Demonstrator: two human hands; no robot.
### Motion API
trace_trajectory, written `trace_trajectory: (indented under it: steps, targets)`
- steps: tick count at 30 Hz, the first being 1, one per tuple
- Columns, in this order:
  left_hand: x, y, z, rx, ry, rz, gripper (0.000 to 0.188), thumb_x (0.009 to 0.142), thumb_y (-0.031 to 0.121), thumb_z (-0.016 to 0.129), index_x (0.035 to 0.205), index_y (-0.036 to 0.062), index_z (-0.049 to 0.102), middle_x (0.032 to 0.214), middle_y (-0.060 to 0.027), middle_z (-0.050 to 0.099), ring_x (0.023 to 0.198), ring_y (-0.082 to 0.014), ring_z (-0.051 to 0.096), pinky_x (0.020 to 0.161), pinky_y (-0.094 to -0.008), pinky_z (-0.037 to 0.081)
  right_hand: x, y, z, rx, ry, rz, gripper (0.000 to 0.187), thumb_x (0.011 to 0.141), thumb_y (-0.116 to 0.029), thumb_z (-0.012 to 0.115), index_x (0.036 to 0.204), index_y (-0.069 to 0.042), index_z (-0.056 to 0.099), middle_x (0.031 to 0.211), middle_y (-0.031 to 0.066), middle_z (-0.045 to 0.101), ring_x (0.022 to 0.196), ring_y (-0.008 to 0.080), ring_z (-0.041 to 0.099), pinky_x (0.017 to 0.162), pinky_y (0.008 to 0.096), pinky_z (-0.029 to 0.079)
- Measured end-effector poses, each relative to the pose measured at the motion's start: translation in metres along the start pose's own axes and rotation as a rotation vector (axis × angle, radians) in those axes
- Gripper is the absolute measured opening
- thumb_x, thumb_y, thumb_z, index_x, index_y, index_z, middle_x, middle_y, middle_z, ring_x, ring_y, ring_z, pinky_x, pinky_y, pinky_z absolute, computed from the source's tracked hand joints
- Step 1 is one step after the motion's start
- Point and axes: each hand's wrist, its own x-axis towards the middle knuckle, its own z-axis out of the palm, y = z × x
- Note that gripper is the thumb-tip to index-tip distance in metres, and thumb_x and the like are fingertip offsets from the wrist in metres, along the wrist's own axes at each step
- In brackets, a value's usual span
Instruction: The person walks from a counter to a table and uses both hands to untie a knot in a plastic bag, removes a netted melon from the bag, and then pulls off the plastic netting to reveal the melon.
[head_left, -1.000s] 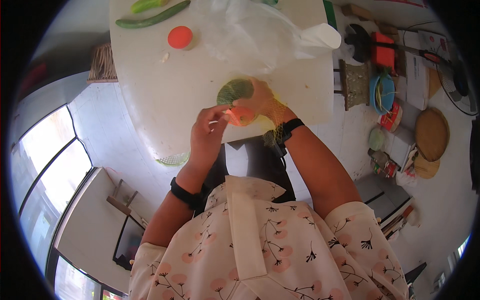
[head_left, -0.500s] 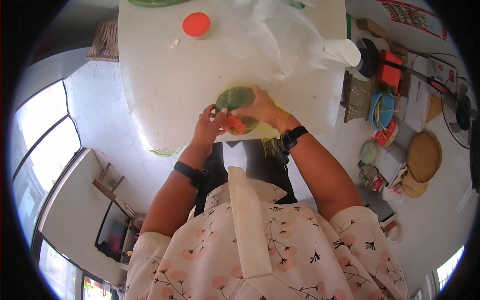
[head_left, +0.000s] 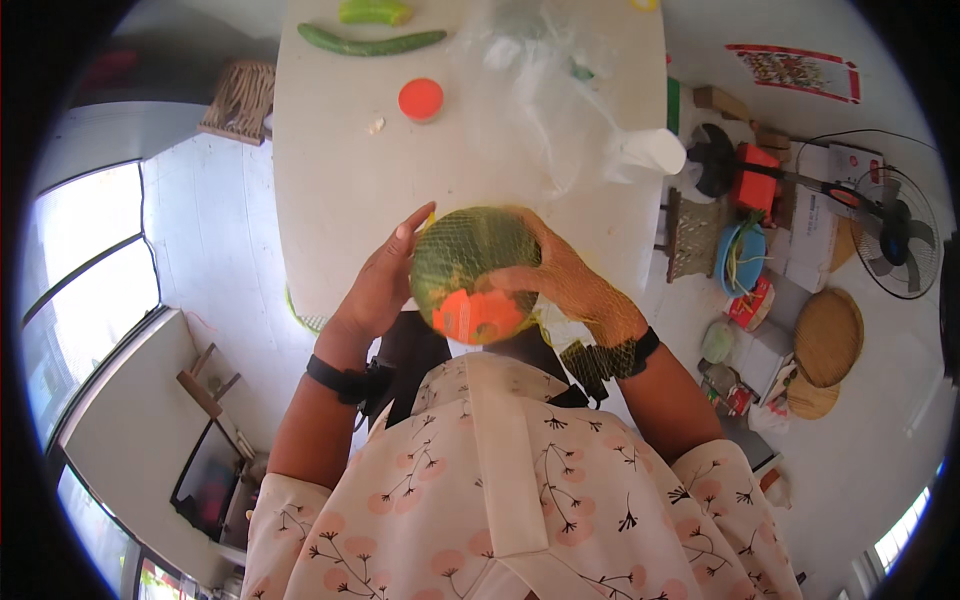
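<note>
A round dark-green melon (head_left: 468, 245) in yellow mesh netting is held up at the table's near edge. Its lower side carries a bright orange patch, perhaps a label. Against its left side rests my left hand (head_left: 378, 285), palm inward, with the fingers partly hidden behind the fruit. My right hand (head_left: 570, 275) grips the melon from the right, thumb across its front. Loose yellow netting (head_left: 615, 325) drapes over that hand and down to the wrist.
On the white table (head_left: 350, 180) are a red-lidded jar (head_left: 421, 100), a cucumber (head_left: 370, 43), a light-green vegetable (head_left: 375, 11) and clear plastic bags (head_left: 540, 90). A white roll (head_left: 655, 151) lies at the right edge. Beyond stand a blue basin (head_left: 738, 262) and a fan (head_left: 893, 235).
The melon has come closer and looks larger, raised with both hands. My left hand has shifted from pinching at its front to its left side. The view has moved, showing more of the table's far end.
</note>
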Motion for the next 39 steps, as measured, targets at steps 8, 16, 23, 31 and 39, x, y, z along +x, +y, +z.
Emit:
trace_trajectory:
  steps: [8, 16, 23, 31, 39]
  targets:
    - [-0.031, 0.087, 0.043, 0.096, -0.280, 0.222, 0.067, 0.102, 0.053, 0.038, 0.140, -0.0018, 0.042, 0.132, -0.0131, 0.055, 0.121, -0.0205, 0.053, 0.104, -0.0341, 0.042, -0.049, -0.071, 0.037, 0.198, -0.081, -0.138, 0.071, 0.087, -0.021, 0.070, 0.144, 0.001, 0.033, 0.126, 0.0105, 0.056, 0.113, 0.0163, 0.055, 0.100, 0.0310, 0.044]
    - [-0.046, 0.115, 0.024, 0.293, -0.153, 0.354, 0.026, 0.101, 0.020, 0.054, 0.112, -0.0027, 0.060, 0.098, -0.0061, 0.069, 0.094, -0.0128, 0.065, 0.083, -0.0288, 0.053, -0.077, -0.088, 0.058, -0.265, 0.072, -0.452, 0.069, 0.092, -0.038, 0.062, 0.143, 0.001, 0.036, 0.132, 0.0133, 0.055, 0.116, 0.0200, 0.056, 0.101, 0.0341, 0.045]
    - [-0.057, 0.162, 0.021, 0.022, 0.031, 0.611, 0.027, 0.103, 0.022, 0.048, 0.104, -0.0022, 0.059, 0.095, -0.0103, 0.069, 0.084, -0.0172, 0.068, 0.077, -0.0293, 0.056, -0.084, -0.100, 0.097, 0.336, 0.013, -0.323, 0.075, 0.089, -0.041, 0.066, 0.143, 0.001, 0.036, 0.134, 0.0099, 0.054, 0.123, 0.0184, 0.052, 0.101, 0.0324, 0.043]
    - [-0.081, 0.184, -0.014, -0.109, 0.065, 0.763, 0.025, 0.104, 0.022, 0.048, 0.103, 0.0005, 0.060, 0.098, -0.0081, 0.068, 0.088, -0.0155, 0.066, 0.081, -0.0292, 0.054, -0.110, -0.113, 0.114, 0.164, 0.061, -0.298, 0.090, 0.081, -0.047, 0.074, 0.145, 0.002, 0.033, 0.135, 0.0128, 0.053, 0.119, 0.0195, 0.056, 0.100, 0.0342, 0.047]
    - [-0.121, 0.186, -0.017, -0.201, 0.153, 0.960, 0.018, 0.101, 0.018, 0.053, 0.104, 0.0020, 0.059, 0.096, -0.0068, 0.067, 0.088, -0.0149, 0.066, 0.080, -0.0283, 0.055, -0.148, -0.094, 0.080, 0.524, 0.004, -0.415, 0.063, 0.100, -0.050, 0.041, 0.144, -0.006, 0.040, 0.138, 0.0163, 0.052, 0.120, 0.0300, 0.057, 0.102, 0.0450, 0.048]
